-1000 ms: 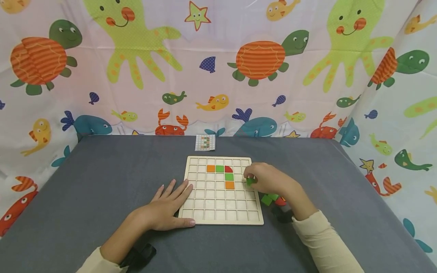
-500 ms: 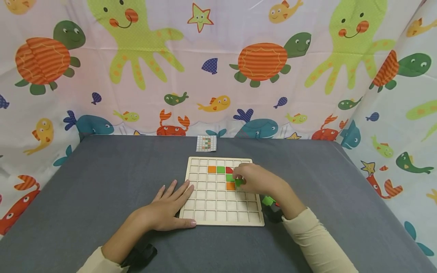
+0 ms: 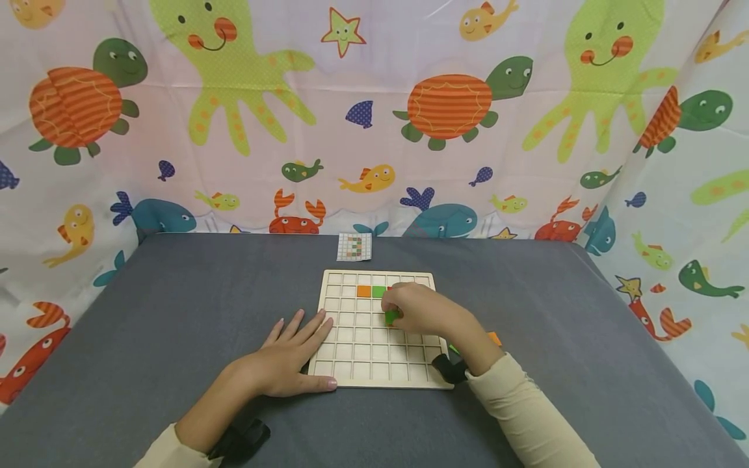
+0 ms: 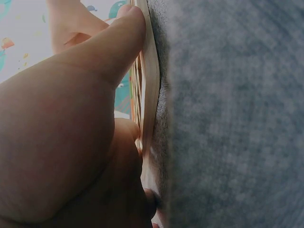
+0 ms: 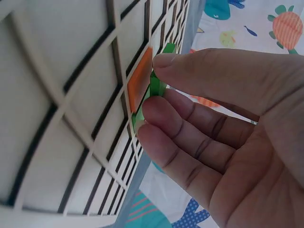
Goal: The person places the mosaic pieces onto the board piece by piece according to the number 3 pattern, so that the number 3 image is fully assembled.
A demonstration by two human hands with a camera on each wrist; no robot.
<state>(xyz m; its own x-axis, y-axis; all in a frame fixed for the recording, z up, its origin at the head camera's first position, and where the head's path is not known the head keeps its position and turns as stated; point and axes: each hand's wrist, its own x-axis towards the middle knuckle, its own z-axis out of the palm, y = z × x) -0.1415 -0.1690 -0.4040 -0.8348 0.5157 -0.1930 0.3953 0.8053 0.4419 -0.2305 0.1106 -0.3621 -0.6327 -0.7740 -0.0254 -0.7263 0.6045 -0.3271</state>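
Note:
A wooden grid board (image 3: 351, 371) lies on the table, with an orange tile (image 3: 364, 291) and a green tile (image 3: 379, 292) set in its upper rows. My right hand (image 3: 432, 312) pinches a loose green tile (image 3: 392, 316) between thumb and fingers, over the board's upper right part. The right wrist view has this held tile (image 5: 156, 85) tilted close beside an orange tile (image 5: 140, 78) in the grid. The hand mostly covers the red tile in that row. My left hand (image 3: 277, 365) rests spread on the board's left edge, its thumb along the front corner.
A small printed grid card (image 3: 354, 247) lies behind the board. Right of the board, loose tiles peek out from under the right forearm, an orange one (image 3: 495, 338) among them. A sea-animal curtain (image 3: 257, 175) hangs behind the grey table (image 3: 193, 292).
My right hand has carried the green tile leftward from the board's right edge to the column of placed tiles, now covering them. The left hand stays in place.

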